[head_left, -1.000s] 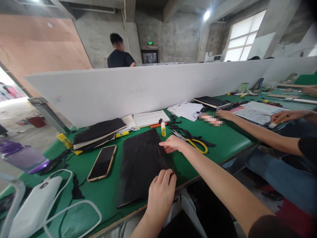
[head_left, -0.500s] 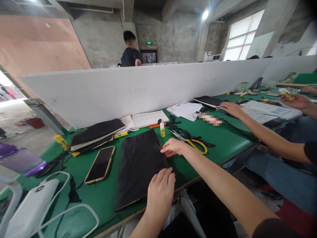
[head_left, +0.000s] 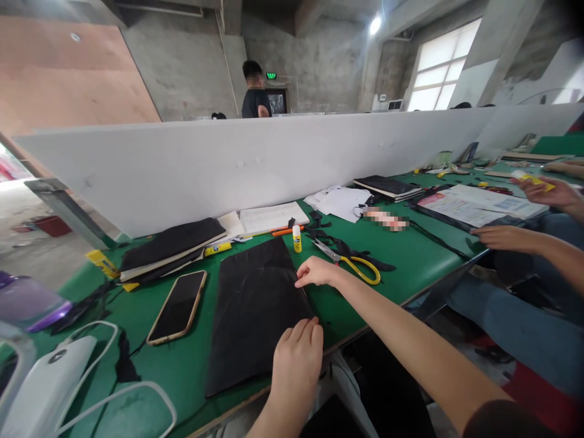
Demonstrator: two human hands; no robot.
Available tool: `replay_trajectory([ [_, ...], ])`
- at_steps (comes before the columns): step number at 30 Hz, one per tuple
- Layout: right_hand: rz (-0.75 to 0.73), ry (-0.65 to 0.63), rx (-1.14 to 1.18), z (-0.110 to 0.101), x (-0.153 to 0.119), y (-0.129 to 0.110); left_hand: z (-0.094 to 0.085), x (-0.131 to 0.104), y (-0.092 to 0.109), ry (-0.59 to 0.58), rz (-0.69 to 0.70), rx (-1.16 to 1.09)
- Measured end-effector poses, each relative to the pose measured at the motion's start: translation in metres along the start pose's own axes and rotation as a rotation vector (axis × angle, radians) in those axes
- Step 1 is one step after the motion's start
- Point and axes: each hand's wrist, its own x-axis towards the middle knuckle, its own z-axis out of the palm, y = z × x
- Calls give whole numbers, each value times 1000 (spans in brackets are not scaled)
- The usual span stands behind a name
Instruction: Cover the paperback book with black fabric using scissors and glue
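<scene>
In front of me on the table lies a flat black-covered panel (head_left: 255,310), perhaps a book cover, faintly creased. My left hand (head_left: 298,353) is curled over its lower right corner, the fingertips folded against the edge. Higher along the same right edge, my right hand (head_left: 317,272) pinches the black material between thumb and fingers. Just beyond that hand stands a capped glue stick (head_left: 297,239). Yellow-handled scissors (head_left: 349,263) lie spread on the table to its right, among black scraps (head_left: 351,248).
Left of the panel are a phone (head_left: 177,307), a white power bank (head_left: 59,383) with a cable and a purple bottle (head_left: 31,301). Black-covered books (head_left: 173,246) and papers (head_left: 340,201) lie along the white partition (head_left: 255,164). At right, a co-worker's hand (head_left: 545,190) holds a glue stick.
My hands keep almost the same places on the panel's right edge. The co-worker's other hand has left the far black book and come back toward the table's near edge.
</scene>
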Motion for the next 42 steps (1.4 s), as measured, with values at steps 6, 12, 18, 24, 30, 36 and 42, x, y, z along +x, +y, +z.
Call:
replay_trajectory([
  [6, -61, 212, -91, 12, -12, 5, 1, -1, 1, 16, -2, -10],
  [12, -336, 328, -368, 24, -32, -2, 1, -4, 2, 56, 18, -3],
  [18, -472, 355, -686, 39, -32, 5, 6, -7, -1, 102, 37, 4],
  [24, -440, 353, -722, 41, -28, 3, 11, -8, 4, 150, 49, 35],
  [30, -403, 575, -535, 42, -55, -5, -17, -31, -6, 245, 132, 63],
  [36, -173, 783, -214, 54, -125, -4, -35, -70, -56, 225, 10, 71],
  [42, -60, 621, -189, 75, -161, 1, -39, -89, -80, 142, -237, 103],
])
